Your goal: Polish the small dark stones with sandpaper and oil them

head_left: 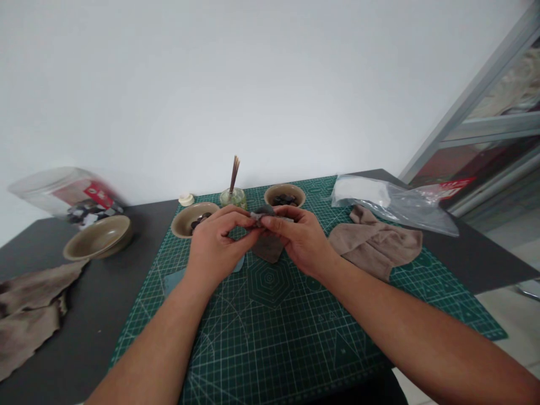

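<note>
Presently, a dark rounded piece [265,210] is gripped with grey-brown cloth [268,250] between left hand [223,239] and right hand [301,239], above the cutting mat [295,337] toward twelve o'clock, its handling apparently unfinished, while done or remaining dark pieces [284,200] cannot be distinguished in the ten-o'clock bowl [180,223] and twelve-o'clock bowl [270,194].

A white wall [270,84] (softly lit) stands behind the dark table's [126,292] far edge; pale floor [510,315] shows by its right corner.

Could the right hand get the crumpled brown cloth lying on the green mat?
Probably yes: the crumpled brown cloth lies just beside the bare right hand, with nothing seen in between. But that hand looks busy pinching a small greyish-brown cloth, so might need to let go first.
</note>
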`<state>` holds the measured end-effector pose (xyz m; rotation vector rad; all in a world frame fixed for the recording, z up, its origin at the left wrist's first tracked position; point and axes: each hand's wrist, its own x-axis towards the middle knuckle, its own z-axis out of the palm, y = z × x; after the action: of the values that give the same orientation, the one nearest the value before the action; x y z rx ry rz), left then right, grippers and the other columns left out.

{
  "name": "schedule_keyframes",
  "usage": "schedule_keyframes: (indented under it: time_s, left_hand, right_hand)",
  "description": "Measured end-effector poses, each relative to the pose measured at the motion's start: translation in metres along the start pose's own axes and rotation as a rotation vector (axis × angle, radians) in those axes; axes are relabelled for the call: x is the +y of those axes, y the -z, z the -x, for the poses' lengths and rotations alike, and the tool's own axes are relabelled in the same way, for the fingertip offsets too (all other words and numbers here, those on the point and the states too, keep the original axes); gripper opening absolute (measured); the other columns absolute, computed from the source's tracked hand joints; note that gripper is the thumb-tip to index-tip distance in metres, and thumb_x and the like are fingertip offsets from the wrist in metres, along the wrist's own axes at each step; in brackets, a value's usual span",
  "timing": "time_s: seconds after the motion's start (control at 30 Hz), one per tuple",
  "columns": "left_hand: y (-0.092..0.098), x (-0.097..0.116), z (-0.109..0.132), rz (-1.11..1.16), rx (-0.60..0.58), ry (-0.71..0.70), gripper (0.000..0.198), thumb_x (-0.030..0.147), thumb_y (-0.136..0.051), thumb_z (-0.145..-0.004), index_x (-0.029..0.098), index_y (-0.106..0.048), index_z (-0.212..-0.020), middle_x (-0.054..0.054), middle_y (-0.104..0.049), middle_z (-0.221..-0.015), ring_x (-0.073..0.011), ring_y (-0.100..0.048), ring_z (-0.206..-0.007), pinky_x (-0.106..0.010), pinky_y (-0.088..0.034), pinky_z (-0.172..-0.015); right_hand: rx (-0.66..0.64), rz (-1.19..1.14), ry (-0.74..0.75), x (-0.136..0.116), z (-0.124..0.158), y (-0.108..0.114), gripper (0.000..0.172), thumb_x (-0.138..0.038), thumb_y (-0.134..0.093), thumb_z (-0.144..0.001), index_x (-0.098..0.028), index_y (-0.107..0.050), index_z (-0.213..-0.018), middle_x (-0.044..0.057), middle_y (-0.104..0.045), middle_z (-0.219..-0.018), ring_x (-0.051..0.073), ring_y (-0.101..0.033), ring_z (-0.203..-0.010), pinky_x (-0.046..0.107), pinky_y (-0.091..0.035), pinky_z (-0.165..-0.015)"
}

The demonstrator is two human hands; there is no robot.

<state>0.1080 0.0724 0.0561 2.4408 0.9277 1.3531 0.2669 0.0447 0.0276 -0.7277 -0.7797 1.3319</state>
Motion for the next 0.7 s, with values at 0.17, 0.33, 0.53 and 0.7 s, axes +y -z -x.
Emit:
schedule_keyframes:
  time_s: [0.17, 0.33, 0.53, 0.7]
  left_hand:
    - [-0.0012, 0.0010, 0.0004, 0.030, 0.008, 0.029, 0.007, 0.024, -0.073, -0.078, 0.022, -0.069, -0.072, 0.000, -0.074, -0.081, -0.0156, -0.068, -0.075, -0.029, -0.053, -0.068]
    - [-0.0032, 0.0014, 0.0006, 0.032, 0.020, 0.049, 0.010, 0.022, -0.073, -0.077, 0.022, -0.068, -0.068, 0.001, -0.073, -0.079, -0.0145, -0.067, -0.071, -0.028, -0.053, -0.065]
    - [-0.0021, 0.0027, 0.0006, 0.023, 0.065, 0.063, 0.008, 0.024, -0.074, -0.076, 0.023, -0.069, -0.069, 0.001, -0.073, -0.079, -0.0147, -0.068, -0.073, -0.028, -0.055, -0.067]
    - [-0.0022, 0.0044, 0.0015, 0.088, 0.101, 0.074, 0.007, 0.023, -0.077, -0.075, 0.024, -0.071, -0.072, 0.001, -0.074, -0.080, -0.0142, -0.069, -0.074, -0.027, -0.057, -0.069]
  right_hand:
    - [0.023, 0.002, 0.020, -0.0008, 0.0010, 0.0001, 0.024, -0.029, -0.088, -0.062, -0.020, -0.071, -0.076, -0.001, -0.072, -0.075, 0.013, -0.065, -0.066, 0.029, -0.051, -0.067]
    - [-0.007, 0.025, 0.031, -0.0031, 0.0013, -0.0013, 0.022, -0.026, -0.088, -0.060, -0.019, -0.073, -0.074, -0.001, -0.072, -0.080, 0.012, -0.065, -0.068, 0.028, -0.053, -0.066]
    - [0.009, 0.007, 0.023, -0.0035, 0.0024, -0.0025, 0.023, -0.027, -0.089, -0.060, -0.019, -0.073, -0.075, 0.000, -0.073, -0.082, 0.013, -0.066, -0.069, 0.029, -0.055, -0.067]
    - [0.006, -0.042, 0.005, -0.0036, 0.0022, -0.0019, 0.023, -0.028, -0.088, -0.061, -0.019, -0.073, -0.075, 0.000, -0.074, -0.077, 0.013, -0.067, -0.066, 0.028, -0.055, -0.067]
